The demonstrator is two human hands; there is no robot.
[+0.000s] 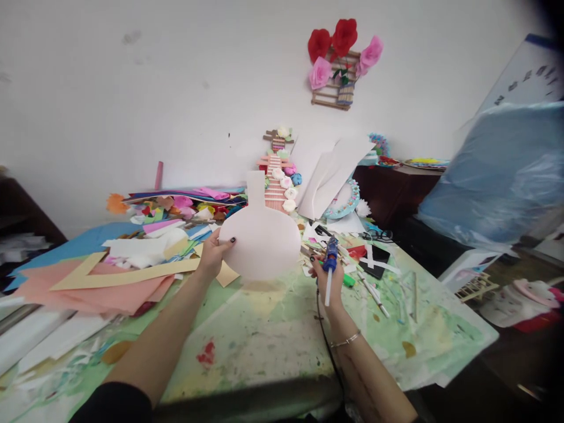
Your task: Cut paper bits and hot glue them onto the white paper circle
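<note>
A white vase-shaped cutout (262, 247) stands upright above the middle of the paint-stained table (268, 329), its narrow neck up and its round body facing the person. The left hand (211, 255) pinches it at the left edge, thumb flat on the near face and the other fingers mostly hidden behind; that forearm slants up and inward from a dark sleeve (115, 404) at lower left. The 2 hands are apart, 1 on each side of the cutout. The right hand (331, 281) is wrapped around a blue glue gun (330, 256), nozzle pointing away and a white glue stick (328, 288) jutting back over the palm, while its forearm, with a bracelet (346, 341) at the wrist, rises from lower right. Coral paper sheets (110, 292) lie left of the left hand; a flower-trimmed craft piece (275, 191) stands behind the cutout.
</note>
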